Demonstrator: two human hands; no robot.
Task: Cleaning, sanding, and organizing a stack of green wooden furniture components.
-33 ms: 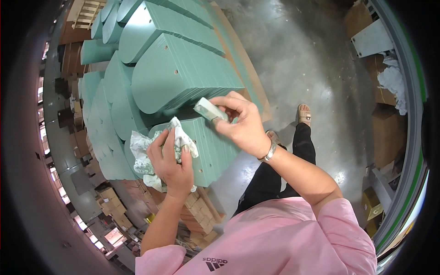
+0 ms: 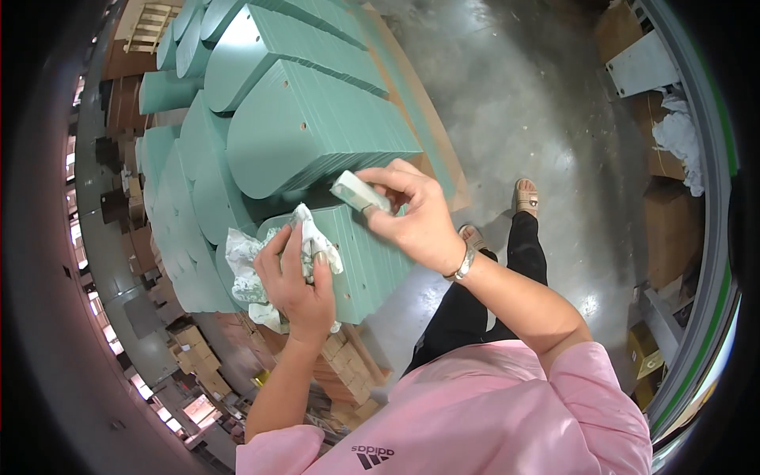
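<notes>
My right hand point(image 2: 413, 212) is closed on a small white block point(image 2: 360, 192) smeared with green, pinched between thumb and fingers. It hovers over a short stack of green rounded panels point(image 2: 368, 265) close to me. My left hand point(image 2: 299, 281) grips a crumpled white cloth point(image 2: 247, 265) with green stains, bunched under and between its fingers on top of that same stack. Beyond it stands a taller stack of green panels point(image 2: 273, 134), whose face shows a small hole and whose layered edges run to the right.
More green panel stacks point(image 2: 174, 206) fill the space to the left and far side. A brown board point(image 2: 435, 134) lies under the right edge. Grey concrete floor point(image 2: 507, 95) stretches to the right, with cartons point(image 2: 673, 229) at its far side. Stacked boxes point(image 2: 194, 356) stand lower left.
The white block in my right hand has shifted slightly to the left, and its tilt differs a little. My left hand and the cloth have hardly moved.
</notes>
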